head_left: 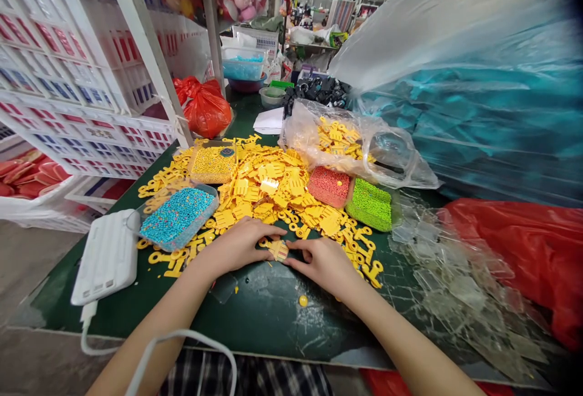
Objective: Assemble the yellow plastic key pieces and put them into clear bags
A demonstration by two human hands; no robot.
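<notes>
Where the cable (189, 334) loops across the left forearm, a snag could drag the power bank (107, 256). Blue beads (177, 217) sit in an open tray beside that arm — an elbow or wrist swing might spill them. Left hand (243, 241): grip nearly closed, thumb and finger on the yellow piece (279, 250), which is between both hands, just in front of the pile (268, 183). Right hand (321, 256): fingertips pinched at its other side; uneven pressure could flip it. Yellow ball (303, 301) loose on the surface (264, 329) — a brush could roll it off.
</notes>
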